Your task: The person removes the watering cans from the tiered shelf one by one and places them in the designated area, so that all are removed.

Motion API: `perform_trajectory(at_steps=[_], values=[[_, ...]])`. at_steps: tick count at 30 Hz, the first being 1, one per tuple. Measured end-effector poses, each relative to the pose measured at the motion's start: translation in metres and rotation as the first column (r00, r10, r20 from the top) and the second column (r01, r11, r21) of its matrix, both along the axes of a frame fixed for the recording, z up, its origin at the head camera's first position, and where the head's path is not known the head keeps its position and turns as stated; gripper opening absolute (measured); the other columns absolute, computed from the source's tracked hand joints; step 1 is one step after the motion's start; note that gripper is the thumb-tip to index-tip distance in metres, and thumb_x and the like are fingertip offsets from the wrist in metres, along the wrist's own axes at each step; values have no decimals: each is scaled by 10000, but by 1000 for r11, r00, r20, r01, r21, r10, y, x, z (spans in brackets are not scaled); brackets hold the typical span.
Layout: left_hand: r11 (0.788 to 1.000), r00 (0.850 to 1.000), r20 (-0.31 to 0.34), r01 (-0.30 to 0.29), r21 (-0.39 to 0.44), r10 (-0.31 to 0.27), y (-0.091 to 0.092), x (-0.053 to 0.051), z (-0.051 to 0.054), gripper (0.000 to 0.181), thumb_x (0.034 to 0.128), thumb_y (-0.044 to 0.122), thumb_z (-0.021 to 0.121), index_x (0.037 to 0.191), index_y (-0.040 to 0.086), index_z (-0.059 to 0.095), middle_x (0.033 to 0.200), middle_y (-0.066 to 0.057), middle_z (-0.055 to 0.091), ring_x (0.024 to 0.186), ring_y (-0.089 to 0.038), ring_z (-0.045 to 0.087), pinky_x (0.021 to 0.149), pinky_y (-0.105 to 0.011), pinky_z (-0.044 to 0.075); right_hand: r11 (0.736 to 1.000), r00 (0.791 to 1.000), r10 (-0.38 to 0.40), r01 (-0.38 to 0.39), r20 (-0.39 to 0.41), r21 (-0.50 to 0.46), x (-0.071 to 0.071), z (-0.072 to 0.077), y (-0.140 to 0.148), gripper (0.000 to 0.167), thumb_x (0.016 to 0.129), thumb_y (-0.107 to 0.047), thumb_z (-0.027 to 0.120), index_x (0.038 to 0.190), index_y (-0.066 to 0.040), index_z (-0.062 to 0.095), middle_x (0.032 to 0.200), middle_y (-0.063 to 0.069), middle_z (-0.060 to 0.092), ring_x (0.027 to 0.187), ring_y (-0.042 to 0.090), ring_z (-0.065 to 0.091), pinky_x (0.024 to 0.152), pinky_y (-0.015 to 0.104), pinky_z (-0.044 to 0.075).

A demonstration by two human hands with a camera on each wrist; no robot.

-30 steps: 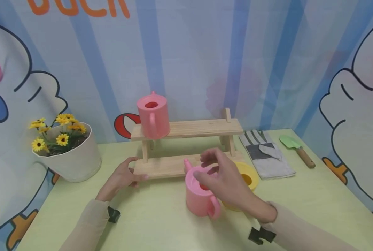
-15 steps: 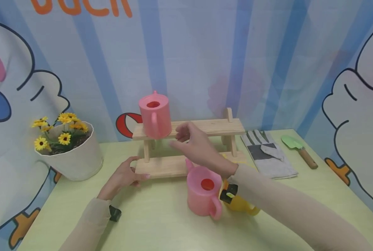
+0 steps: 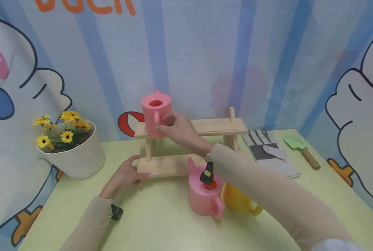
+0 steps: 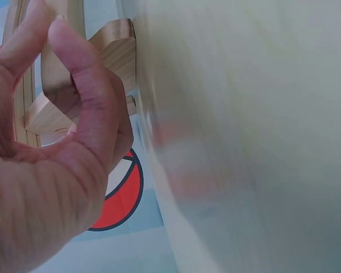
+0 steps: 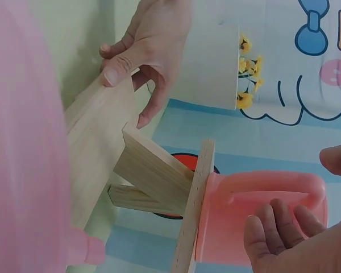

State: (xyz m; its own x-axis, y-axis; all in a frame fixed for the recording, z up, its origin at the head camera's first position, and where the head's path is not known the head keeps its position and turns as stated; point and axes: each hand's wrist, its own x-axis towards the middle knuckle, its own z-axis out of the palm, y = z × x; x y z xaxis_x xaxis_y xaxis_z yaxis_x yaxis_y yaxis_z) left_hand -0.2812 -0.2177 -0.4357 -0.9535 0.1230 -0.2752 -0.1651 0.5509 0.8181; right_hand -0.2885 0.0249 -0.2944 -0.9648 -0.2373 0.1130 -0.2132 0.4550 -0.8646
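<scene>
The right hand (image 3: 181,130) has moved to the smooth, round pink can (image 3: 150,116) atop the grained wooden shelf (image 3: 217,126), thumb and fingers apart; the left hand (image 3: 123,177) pinches the shelf's lower board.

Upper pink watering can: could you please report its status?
Left hand grips lower plank. Right hand at handle, grip not closed. Upper pink can upright on top plank. Nothing seen between right hand and handle.

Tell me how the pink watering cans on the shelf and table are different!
The upper pink can stands on the wooden shelf; the lower pink can stands on the table. In the head view, the upper can's spout mostly hides behind it; the lower can's spout shows. Both are pink and upright with red openings.
</scene>
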Motion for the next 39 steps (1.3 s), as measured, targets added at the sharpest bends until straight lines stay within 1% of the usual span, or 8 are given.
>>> perform_trajectory(at_steps=[8,13,19,23,26,30,37,39], values=[[1000,1000,2,-6,5,6,1,1,1,1029,920,275,904,1691,62,257,1110,-183,677,616,-160,656,715,-289,573,1000,1000,13,-13,17,1,-10,0,-11,367,1033,-271,755,1331,-65,696,1325,94,736,1231,258,679,1005,409,588],[1000,1000,2,-10,2,10,0,0,2,1028,923,268,902,1691,54,253,1116,-190,681,616,-156,658,707,-283,579,999,999,23,-22,46,-28,-12,1,-18,358,1036,-269,753,1325,-64,703,1337,95,741,1212,256,686,992,395,595],[1000,1000,6,-11,12,11,-1,0,1,1014,925,248,899,1686,49,259,1091,-179,692,606,-147,650,683,-273,586,998,996,31,-26,89,-65,-14,-1,-26,288,1047,-254,728,1277,-81,713,1254,84,758,1072,224,663,874,309,563],[1000,1000,0,-8,28,8,0,0,0,1011,923,239,901,1682,45,264,1069,-170,699,606,-139,642,674,-269,591,994,992,35,-22,121,-110,-16,-4,-31,209,1057,-238,710,1188,-77,733,1136,81,760,972,205,643,788,282,534],[1000,1000,1,-7,29,7,1,0,0,1014,923,245,902,1683,46,261,1059,-163,698,612,-141,638,678,-269,589,988,990,42,-20,137,-156,-18,-5,-34,181,1071,-234,683,1123,-76,754,1068,73,763,951,197,655,784,276,541],[1000,1000,4,-10,21,10,1,1,1,1012,922,255,903,1681,50,266,1064,-162,697,619,-145,640,687,-271,583,976,986,49,-13,159,-219,-19,-6,-36,210,1093,-252,648,1083,-74,759,1008,52,743,955,191,661,821,272,556],[1000,1000,-8,-4,19,4,1,2,2,1027,914,249,910,1683,37,263,1023,-142,695,603,-142,635,675,-275,577,929,975,97,-15,202,-371,-18,-7,-35,245,1103,-222,574,927,-71,649,882,39,612,904,181,604,847,310,519],[1000,1000,-15,2,21,-1,0,2,2,1035,915,242,909,1687,28,253,1010,-137,694,597,-141,632,669,-276,577,927,976,84,-3,200,-375,-18,-7,-35,256,1102,-212,555,889,-93,633,856,29,604,887,179,598,836,303,524]])
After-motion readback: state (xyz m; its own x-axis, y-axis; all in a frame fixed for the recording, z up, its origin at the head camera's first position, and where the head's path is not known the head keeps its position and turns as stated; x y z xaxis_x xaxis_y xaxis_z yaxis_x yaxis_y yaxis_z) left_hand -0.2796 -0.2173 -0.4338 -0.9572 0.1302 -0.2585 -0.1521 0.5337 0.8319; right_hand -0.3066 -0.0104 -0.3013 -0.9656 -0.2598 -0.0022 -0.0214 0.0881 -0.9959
